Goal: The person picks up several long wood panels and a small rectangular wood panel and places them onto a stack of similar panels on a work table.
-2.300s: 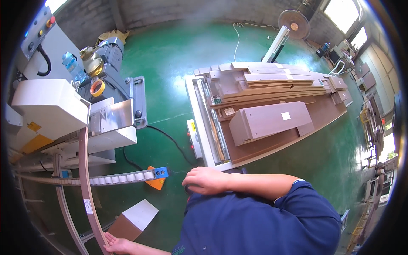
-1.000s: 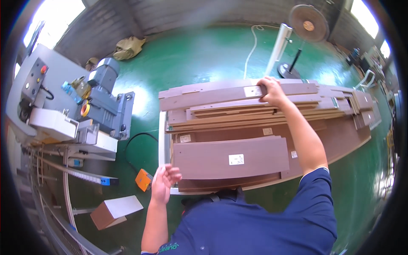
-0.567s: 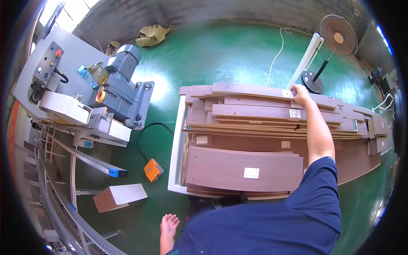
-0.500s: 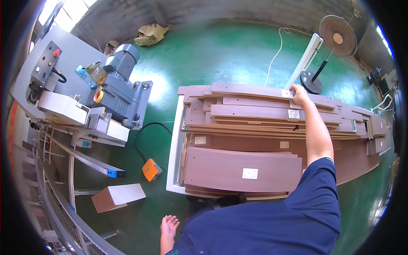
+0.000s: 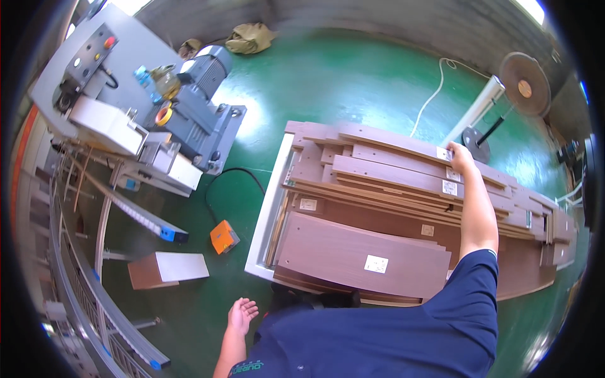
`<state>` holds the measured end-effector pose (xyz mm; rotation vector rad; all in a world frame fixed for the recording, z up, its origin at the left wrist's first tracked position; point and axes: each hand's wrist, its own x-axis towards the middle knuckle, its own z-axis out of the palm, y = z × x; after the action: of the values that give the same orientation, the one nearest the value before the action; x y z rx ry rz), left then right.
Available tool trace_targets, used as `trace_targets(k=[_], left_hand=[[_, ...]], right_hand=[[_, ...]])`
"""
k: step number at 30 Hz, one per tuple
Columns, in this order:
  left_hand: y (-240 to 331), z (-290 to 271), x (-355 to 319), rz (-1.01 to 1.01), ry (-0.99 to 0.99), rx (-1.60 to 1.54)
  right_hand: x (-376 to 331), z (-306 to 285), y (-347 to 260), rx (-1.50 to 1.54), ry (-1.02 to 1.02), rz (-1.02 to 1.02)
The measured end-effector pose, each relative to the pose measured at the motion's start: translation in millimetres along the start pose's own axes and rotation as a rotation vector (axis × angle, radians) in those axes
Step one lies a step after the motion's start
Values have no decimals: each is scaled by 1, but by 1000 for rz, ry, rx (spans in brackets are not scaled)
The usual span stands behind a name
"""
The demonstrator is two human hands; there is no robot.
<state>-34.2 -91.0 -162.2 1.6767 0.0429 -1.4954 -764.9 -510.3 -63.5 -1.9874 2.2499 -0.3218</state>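
Note:
My right hand (image 5: 462, 157) is closed on the far edge of a long brown wooden panel (image 5: 391, 142), beside its white label (image 5: 444, 154). That panel lies on top of the far stack of boards; some of my fingers are hidden behind its edge. My left hand (image 5: 241, 316) hangs free over the floor at the lower left, palm up and fingers apart, holding nothing. Nearest to me on the stack lies a wide brown panel (image 5: 334, 255) with a white label near its middle.
The boards rest on a white-edged platform (image 5: 259, 249). A grey machine (image 5: 195, 120) with a motor stands at the left, above a metal roller track (image 5: 135, 217). An orange foot pedal (image 5: 222, 237) and a box-like piece (image 5: 170, 269) are on the green floor. A fan (image 5: 524, 85) stands far right.
The view has shifted and turned, so the scene sits tilted. My right hand stays at the same panel's edge, and my left hand remains open at my side.

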Motion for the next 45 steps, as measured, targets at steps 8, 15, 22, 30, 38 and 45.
trace_targets(k=[8, 15, 22, 30, 38, 45], left_hand=[[-5, -21, 1, 22, 11, -60], [20, -35, 16, 27, 51, -82], [52, -109, 73, 81, 101, -247], [145, -220, 162, 165, 211, -403], [279, -317, 215, 311, 271, -498], [371, -368, 261, 435, 311, -582]], right_hand=[[21, 30, 18, -49, 3, -111], [22, 37, 57, 49, -117, -151], [21, 3, -95, 114, 51, -201], [-105, 40, -376, 412, -112, -399], [-258, 141, -559, 458, -524, -557], [-327, 202, -549, 528, -701, -223]])
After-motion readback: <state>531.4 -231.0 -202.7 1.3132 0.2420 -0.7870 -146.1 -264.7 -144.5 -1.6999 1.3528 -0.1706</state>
